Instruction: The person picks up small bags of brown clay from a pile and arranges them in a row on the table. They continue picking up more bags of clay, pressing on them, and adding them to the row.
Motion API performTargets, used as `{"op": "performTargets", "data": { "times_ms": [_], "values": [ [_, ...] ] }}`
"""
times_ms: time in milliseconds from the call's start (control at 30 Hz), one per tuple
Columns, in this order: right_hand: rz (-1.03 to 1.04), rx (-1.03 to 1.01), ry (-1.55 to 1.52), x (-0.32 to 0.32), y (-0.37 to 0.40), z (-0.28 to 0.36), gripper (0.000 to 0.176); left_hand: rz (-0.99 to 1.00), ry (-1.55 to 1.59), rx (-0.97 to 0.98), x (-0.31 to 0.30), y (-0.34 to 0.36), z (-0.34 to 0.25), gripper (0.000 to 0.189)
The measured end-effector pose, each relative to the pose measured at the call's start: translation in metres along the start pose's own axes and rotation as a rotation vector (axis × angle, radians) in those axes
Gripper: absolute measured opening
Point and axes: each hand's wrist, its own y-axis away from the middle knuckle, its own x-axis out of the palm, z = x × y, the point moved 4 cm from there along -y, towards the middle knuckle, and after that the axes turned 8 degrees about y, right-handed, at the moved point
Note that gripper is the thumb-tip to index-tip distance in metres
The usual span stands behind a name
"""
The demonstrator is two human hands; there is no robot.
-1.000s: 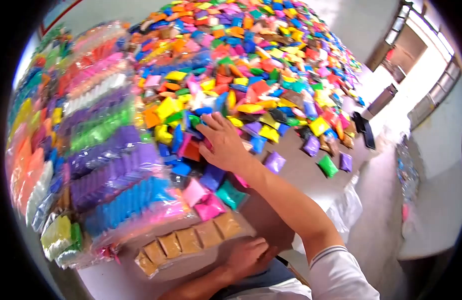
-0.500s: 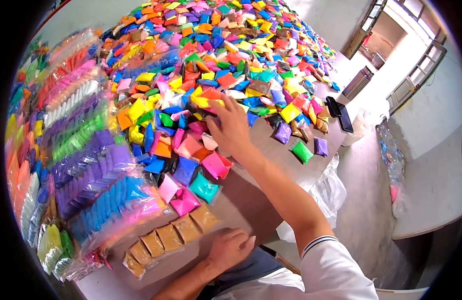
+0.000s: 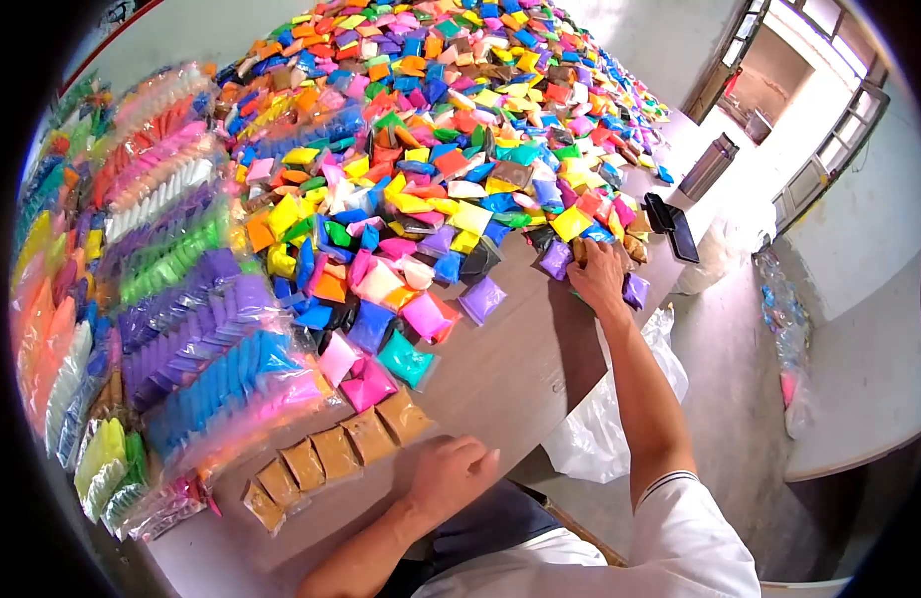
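Observation:
My right hand (image 3: 600, 277) is at the right edge of a heap of small coloured packets, its bent fingers closed on a brown packet (image 3: 581, 248) that they partly cover. Purple packets lie on both sides of it, one (image 3: 556, 260) to the left and one (image 3: 636, 291) to the right. My left hand (image 3: 451, 476) rests on the table near the front edge, fingers curled, with nothing visible in them. Just left of it, several brown packets (image 3: 334, 453) lie overlapping in a row. A teal packet (image 3: 407, 359) and a magenta one (image 3: 369, 385) sit above that row.
The big heap of mixed packets (image 3: 431, 120) covers the back of the table (image 3: 500, 374). Bagged rows of same-coloured packets (image 3: 196, 334) are stacked at left. A black phone-like object (image 3: 683, 234), a metal flask (image 3: 710, 166) and white plastic bags (image 3: 612, 424) are at right.
My right hand has moved right from the middle of the heap to its right edge. A purple packet now lies apart on the table below the heap. The left hand has barely moved.

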Motion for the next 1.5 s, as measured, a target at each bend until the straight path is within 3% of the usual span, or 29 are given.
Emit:
{"op": "performTargets", "data": {
  "times_ms": [100,167,300,367,433,467,533,633,800,867,1033,1133,1167,1233,1267,1333,1367,1433,1500],
  "values": [
    [0.153,-0.059,0.003,0.0,-0.008,-0.001,0.017,-0.011,-0.025,0.016,-0.001,-0.001,-0.003,0.015],
    [0.109,-0.067,0.033,-0.007,-0.007,-0.003,0.017,-0.003,0.004,-0.006,-0.001,-0.001,-0.003,0.016],
    [-0.13,0.056,-0.202,-0.053,0.013,0.009,0.017,0.022,0.077,-0.107,-0.005,-0.003,0.001,0.021],
    [0.238,0.361,-0.929,-0.068,0.037,0.013,0.018,0.02,0.128,-0.132,-0.007,-0.004,0.004,0.023],
    [0.571,0.526,-1.376,-0.079,0.075,0.029,0.025,0.011,0.173,-0.179,-0.011,-0.002,0.008,0.026],
    [0.596,0.535,-1.383,-0.092,0.092,0.038,0.025,0.042,0.2,-0.181,-0.011,-0.001,0.009,0.028],
    [0.888,0.662,-1.596,-0.111,0.124,0.063,0.027,0.062,0.226,-0.206,-0.014,0.0,0.013,0.03],
    [1.091,0.679,-1.636,-0.118,0.163,0.082,0.026,0.071,0.389,-0.256,-0.013,0.0,0.012,0.036],
    [1.13,0.636,-1.637,-0.135,0.177,0.109,0.028,0.104,0.381,-0.314,-0.018,-0.003,0.008,0.04],
    [1.084,0.433,-1.578,-0.145,0.173,0.116,0.026,0.114,0.383,-0.26,-0.015,-0.007,0.004,0.039],
    [1.094,0.328,-1.504,-0.144,0.171,0.112,0.02,0.207,0.303,-0.308,-0.015,-0.005,0.005,0.031],
    [1.351,-0.061,-1.31,-0.135,0.176,0.112,0.024,0.285,0.202,-0.195,-0.015,-0.007,0.003,0.031],
    [1.35,-0.059,-1.312,-0.136,0.177,0.112,0.024,0.287,0.201,-0.195,-0.014,-0.006,0.004,0.031],
    [1.324,0.22,-1.454,-0.145,0.169,0.117,0.027,0.183,0.355,-0.291,-0.014,-0.004,0.009,0.031],
    [1.327,0.221,-1.456,-0.145,0.17,0.118,0.027,0.182,0.354,-0.294,-0.014,-0.004,0.009,0.031],
    [1.168,0.451,-1.649,-0.141,0.173,0.117,0.028,0.217,0.354,-0.342,-0.015,-0.005,0.013,0.033],
    [1.182,0.451,-1.658,-0.138,0.178,0.12,0.028,0.21,0.347,-0.355,-0.015,-0.004,0.015,0.033],
    [1.094,0.684,-1.775,-0.127,0.187,0.115,0.032,0.236,0.332,-0.396,-0.01,-0.001,0.02,0.036],
    [1.1,0.669,-1.744,-0.117,0.195,0.114,0.03,0.226,0.36,-0.345,-0.008,-0.003,0.017,0.038]
  ]
}}
